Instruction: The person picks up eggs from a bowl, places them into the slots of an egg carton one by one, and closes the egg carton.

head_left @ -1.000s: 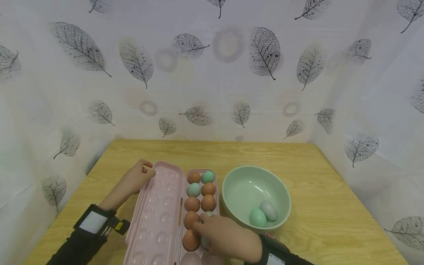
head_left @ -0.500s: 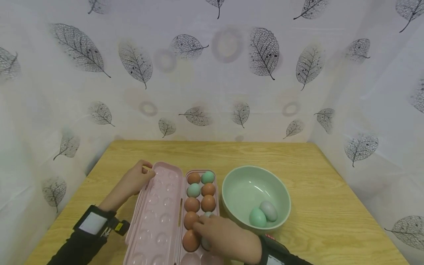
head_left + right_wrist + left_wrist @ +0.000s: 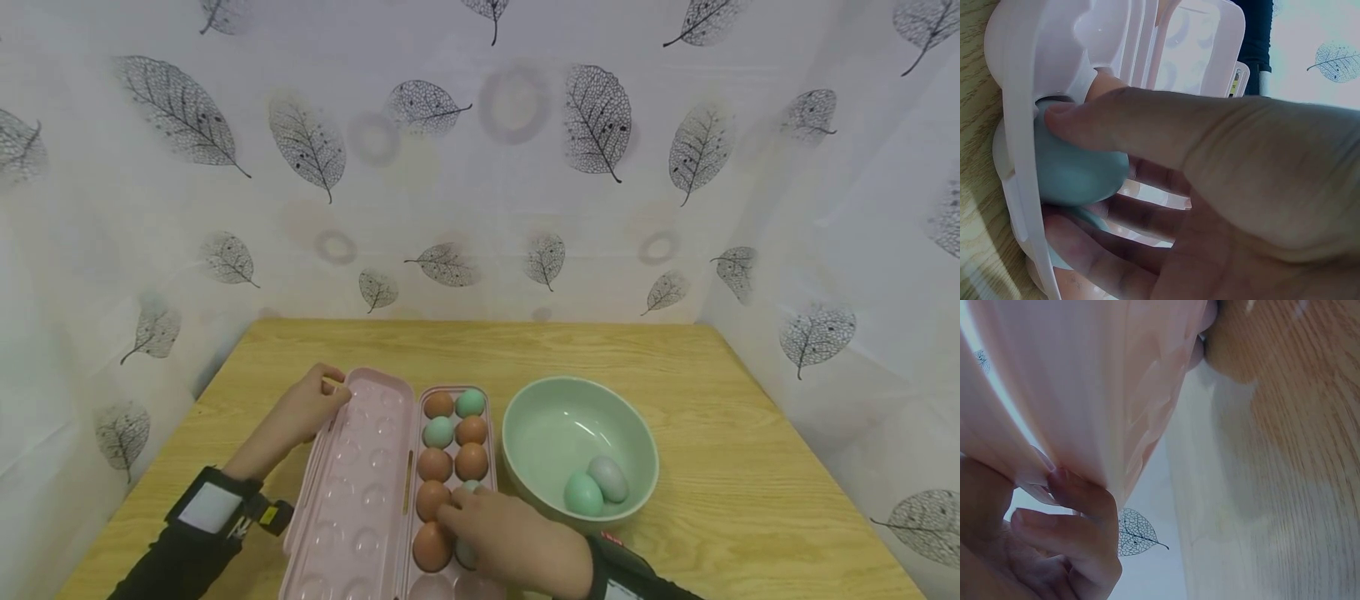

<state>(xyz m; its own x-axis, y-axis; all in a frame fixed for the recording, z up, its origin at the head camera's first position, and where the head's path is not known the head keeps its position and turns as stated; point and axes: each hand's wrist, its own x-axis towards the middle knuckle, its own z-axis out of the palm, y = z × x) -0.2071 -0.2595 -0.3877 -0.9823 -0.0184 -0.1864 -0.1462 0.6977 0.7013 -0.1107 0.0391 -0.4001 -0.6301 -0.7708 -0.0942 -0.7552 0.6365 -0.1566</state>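
Blue egg [image 3: 1079, 172] pinched by R hand [image 3: 517, 542]; L hand [image 3: 303, 408] grips carton lid [image 3: 352, 492].

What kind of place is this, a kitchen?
Probably a staged tabletop booth, not a kitchen: a wooden table closed in by leaf-print sheets, holding only a pink egg tray and a green bowl.
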